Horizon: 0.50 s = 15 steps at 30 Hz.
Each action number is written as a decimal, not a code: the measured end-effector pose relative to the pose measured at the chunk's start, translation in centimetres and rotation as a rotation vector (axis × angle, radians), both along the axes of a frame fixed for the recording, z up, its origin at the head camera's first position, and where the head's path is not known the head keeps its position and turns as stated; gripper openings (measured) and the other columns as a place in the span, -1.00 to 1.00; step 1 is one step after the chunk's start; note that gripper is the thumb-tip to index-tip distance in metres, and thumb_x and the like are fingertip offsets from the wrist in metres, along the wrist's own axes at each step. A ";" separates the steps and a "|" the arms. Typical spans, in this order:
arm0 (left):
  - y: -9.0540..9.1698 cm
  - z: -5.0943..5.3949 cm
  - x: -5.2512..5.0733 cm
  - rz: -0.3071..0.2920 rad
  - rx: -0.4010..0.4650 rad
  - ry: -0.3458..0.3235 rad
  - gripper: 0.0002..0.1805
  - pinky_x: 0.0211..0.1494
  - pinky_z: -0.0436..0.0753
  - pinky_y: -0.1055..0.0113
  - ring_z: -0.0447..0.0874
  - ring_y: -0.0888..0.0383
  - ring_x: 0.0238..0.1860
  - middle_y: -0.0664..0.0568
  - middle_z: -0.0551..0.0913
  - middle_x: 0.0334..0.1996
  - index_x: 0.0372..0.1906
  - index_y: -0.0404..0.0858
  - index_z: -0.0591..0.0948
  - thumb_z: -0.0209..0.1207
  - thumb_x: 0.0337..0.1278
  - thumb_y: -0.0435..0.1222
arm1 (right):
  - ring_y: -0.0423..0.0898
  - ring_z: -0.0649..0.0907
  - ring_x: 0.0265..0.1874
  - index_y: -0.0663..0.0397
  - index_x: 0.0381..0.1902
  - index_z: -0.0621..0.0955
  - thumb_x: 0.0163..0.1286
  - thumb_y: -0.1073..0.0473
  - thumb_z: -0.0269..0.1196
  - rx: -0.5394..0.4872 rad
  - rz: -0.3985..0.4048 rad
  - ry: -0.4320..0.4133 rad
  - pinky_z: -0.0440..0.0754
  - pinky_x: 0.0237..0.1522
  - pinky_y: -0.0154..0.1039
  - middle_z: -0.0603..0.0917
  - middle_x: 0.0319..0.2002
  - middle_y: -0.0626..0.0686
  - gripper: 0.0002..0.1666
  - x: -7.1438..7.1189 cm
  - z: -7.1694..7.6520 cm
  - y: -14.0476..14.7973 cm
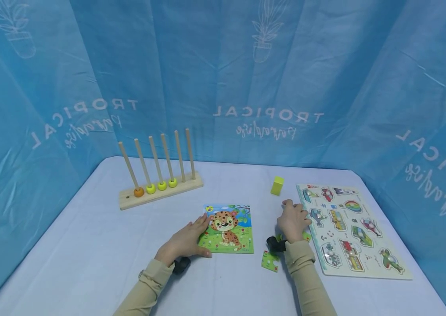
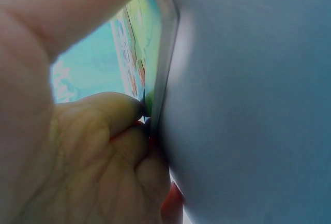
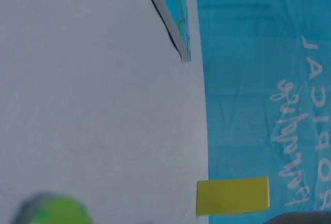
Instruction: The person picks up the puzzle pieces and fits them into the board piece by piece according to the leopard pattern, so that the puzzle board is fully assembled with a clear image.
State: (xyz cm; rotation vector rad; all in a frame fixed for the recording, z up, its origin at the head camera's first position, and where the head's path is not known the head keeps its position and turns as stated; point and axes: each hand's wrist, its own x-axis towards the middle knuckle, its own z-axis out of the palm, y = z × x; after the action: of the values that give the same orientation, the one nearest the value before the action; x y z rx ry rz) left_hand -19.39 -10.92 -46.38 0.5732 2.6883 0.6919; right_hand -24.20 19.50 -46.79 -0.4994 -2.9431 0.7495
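My left hand (image 1: 185, 239) lies at the left side of the leopard picture puzzle (image 1: 228, 232), its fingers along that edge and its thumb by the lower left corner. The left wrist view shows the thumb and bent fingers against the puzzle board's edge (image 2: 166, 53). To the right, my right hand (image 1: 294, 221) is low over the table with its fingers spread and bent, and its underside is hidden. A green puzzle piece (image 1: 270, 261) lies below its wrist, and other green bits (image 1: 307, 235) show beside it. A blurred green thing (image 3: 59, 211) is in the right wrist view.
A yellow block (image 1: 277, 185) (image 3: 232, 196) stands beyond my right hand. At right lies a vehicle picture board (image 1: 327, 259). A wooden peg stand (image 1: 185, 186) with orange and yellow beads is at the back left. Blue curtain (image 1: 223, 79) surrounds the white table (image 1: 88, 245).
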 end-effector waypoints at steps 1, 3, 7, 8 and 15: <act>0.0 0.0 0.0 0.001 0.003 0.000 0.16 0.61 0.04 -0.02 -0.03 -0.08 0.56 -0.13 -0.03 0.56 0.53 -0.28 0.05 0.45 -0.14 -0.01 | 0.49 0.33 0.13 0.21 0.24 0.44 0.25 0.43 0.13 -0.008 0.002 0.000 0.23 0.12 0.46 0.36 0.14 0.52 -0.45 0.0 0.0 0.0; 0.0 0.0 0.0 0.003 0.006 0.000 0.17 0.61 0.04 -0.02 -0.03 -0.08 0.56 -0.14 -0.03 0.56 0.53 -0.28 0.05 0.45 -0.14 -0.01 | 0.49 0.34 0.12 0.19 0.28 0.41 0.23 0.44 0.13 -0.025 0.008 -0.015 0.22 0.10 0.44 0.36 0.13 0.52 -0.39 -0.1 0.2 0.0; 0.0 0.0 0.0 0.003 0.002 0.001 0.17 0.61 0.04 -0.02 -0.04 -0.08 0.56 -0.14 -0.03 0.56 0.52 -0.29 0.05 0.44 -0.14 -0.01 | 0.47 0.37 0.11 0.14 0.33 0.38 0.15 0.44 0.16 -0.069 0.032 -0.053 0.29 0.12 0.41 0.36 0.16 0.51 -0.28 -0.2 0.3 0.1; 0.0 0.0 0.0 0.003 0.000 0.000 0.16 0.61 0.04 -0.02 -0.04 -0.08 0.56 -0.14 -0.03 0.56 0.52 -0.28 0.05 0.44 -0.13 -0.01 | 0.46 0.37 0.12 0.14 0.33 0.38 0.14 0.44 0.17 -0.083 0.040 -0.062 0.32 0.12 0.40 0.35 0.17 0.51 -0.27 -0.3 0.3 0.1; 0.0 0.1 0.0 0.002 0.010 -0.004 0.16 0.60 0.04 -0.03 -0.04 -0.09 0.56 -0.15 -0.03 0.56 0.52 -0.30 0.05 0.45 -0.14 -0.02 | 0.37 0.43 0.10 0.12 0.33 0.38 0.09 0.40 0.22 -0.163 0.074 -0.110 0.41 0.14 0.31 0.37 0.20 0.46 -0.23 -0.6 0.5 0.7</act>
State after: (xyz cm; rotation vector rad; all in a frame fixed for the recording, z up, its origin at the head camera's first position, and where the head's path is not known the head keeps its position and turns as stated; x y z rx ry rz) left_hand -19.40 -10.87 -46.25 0.5707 2.6842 0.7063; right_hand -24.76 20.17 -46.33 -0.4592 -3.0315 1.0086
